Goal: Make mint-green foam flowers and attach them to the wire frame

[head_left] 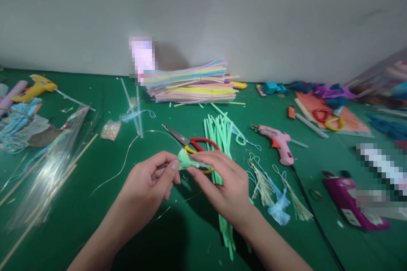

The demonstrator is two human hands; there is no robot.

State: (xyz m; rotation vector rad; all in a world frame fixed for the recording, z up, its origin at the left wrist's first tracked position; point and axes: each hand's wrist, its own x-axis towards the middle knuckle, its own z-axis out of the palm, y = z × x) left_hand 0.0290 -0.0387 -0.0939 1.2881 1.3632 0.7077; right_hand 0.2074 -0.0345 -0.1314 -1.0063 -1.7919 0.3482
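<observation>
Apparently a shaping or fitting step is in hand: the left hand pinches a small mint-green piece near the middle of the scene, and the right hand closes thumb and fingers on its right end. Any next move likely calls for a steady left pinch and light right fingertips. Beneath, a green worktop carries scissors, mint stems and, farther right, a pink glue gun; a plain grey wall rises behind.
</observation>
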